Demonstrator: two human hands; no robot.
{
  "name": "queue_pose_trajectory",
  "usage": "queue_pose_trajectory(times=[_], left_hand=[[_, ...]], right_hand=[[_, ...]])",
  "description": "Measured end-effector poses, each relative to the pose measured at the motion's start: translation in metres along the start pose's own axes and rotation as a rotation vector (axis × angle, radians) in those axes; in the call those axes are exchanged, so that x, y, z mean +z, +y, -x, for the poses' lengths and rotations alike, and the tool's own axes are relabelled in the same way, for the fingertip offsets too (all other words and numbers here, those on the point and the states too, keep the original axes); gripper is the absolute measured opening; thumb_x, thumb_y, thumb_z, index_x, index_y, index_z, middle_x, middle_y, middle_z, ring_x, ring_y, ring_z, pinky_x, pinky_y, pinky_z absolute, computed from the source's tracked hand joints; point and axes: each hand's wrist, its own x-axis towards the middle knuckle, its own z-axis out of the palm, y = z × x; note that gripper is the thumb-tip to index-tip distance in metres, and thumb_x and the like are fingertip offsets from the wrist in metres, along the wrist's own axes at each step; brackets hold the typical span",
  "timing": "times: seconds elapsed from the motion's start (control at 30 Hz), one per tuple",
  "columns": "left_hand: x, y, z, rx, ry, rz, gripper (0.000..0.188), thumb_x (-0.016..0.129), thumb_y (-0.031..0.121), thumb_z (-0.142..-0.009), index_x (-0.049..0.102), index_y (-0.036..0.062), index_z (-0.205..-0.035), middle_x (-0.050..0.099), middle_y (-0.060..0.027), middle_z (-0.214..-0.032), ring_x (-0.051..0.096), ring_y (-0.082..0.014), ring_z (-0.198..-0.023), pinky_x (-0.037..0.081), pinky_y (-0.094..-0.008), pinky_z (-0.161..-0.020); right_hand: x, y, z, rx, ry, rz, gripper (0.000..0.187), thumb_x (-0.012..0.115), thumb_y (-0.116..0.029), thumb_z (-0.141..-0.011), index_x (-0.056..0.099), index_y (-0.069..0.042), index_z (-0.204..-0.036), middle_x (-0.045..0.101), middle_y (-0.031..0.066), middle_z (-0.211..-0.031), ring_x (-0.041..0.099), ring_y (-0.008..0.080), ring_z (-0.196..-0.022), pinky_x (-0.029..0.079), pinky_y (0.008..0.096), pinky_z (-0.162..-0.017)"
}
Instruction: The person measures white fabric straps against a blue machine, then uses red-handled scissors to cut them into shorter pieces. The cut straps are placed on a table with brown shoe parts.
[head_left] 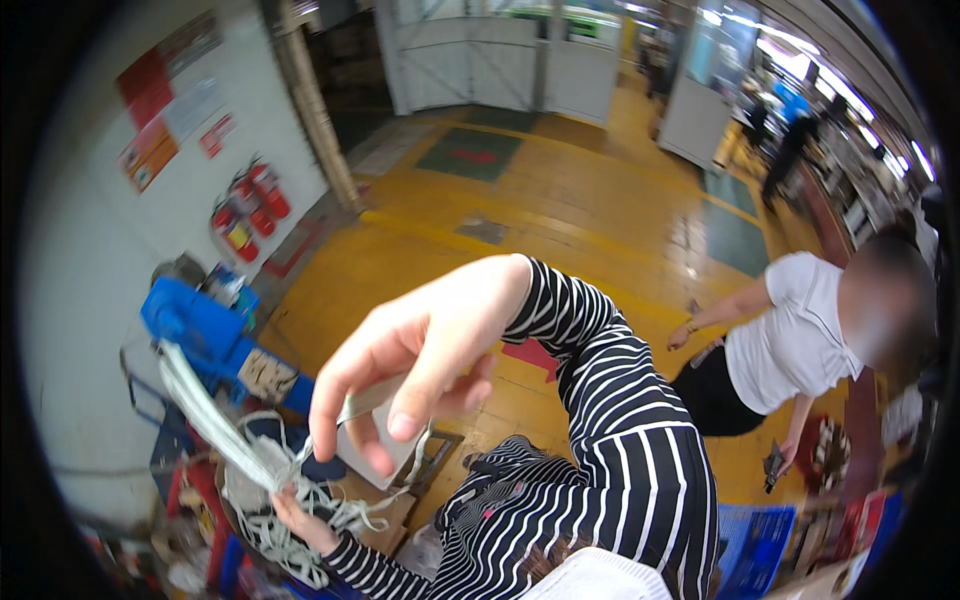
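My left hand (305, 522), at the lower left, is closed around a bundle of pale greenish-white cords (215, 420). The bundle's straight upper part slants up and left from that hand. Below it, loose loops of the same cord (290, 550) hang in a tangle. Raised large in the middle, my right hand (425, 345) has its fingers curled with the thumb toward them. A single pale strand (353, 405) passes between its thumb and fingers, one end leading toward the bundle. Both of my sleeves are black and white striped.
Blue machine (200, 325) stands left by the wall, below red fire extinguishers (250, 208). A pale box-like panel (385, 440) sits behind my right hand. At right, a person in a white shirt (790, 335) holds a small dark object (773, 465). A blue crate (755, 550) stands lower right.
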Motion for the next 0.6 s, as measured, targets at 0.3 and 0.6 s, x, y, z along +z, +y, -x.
queue_pose_trajectory(times=[0.3, 0.6], left_hand=[[0.039, 0.034, 0.005, 0.076, 0.086, 0.026, 0.036, 0.040, 0.036, -0.098, 0.044, 0.0016, -0.087, 0.040, -0.0056, -0.080, 0.041, -0.0180, -0.079, 0.035, -0.0322, -0.077], [0.026, 0.030, 0.002, 0.016, 0.059, 0.057, 0.028, 0.039, 0.027, -0.099, 0.039, 0.0041, -0.082, 0.035, -0.0027, -0.078, 0.036, -0.0153, -0.074, 0.033, -0.0287, -0.073]], right_hand=[[-0.046, -0.013, 0.143, 0.077, 0.875, 1.116, 0.039, 0.071, -0.011, -0.075, 0.061, -0.003, -0.111, 0.066, 0.0061, -0.072, 0.061, 0.0106, -0.064, 0.049, 0.0241, -0.062], [-0.112, -0.005, 0.355, -0.221, 2.349, 1.518, 0.022, 0.065, -0.022, -0.084, 0.067, -0.005, -0.097, 0.067, 0.0127, -0.086, 0.063, 0.0233, -0.078, 0.050, 0.0309, -0.072]])
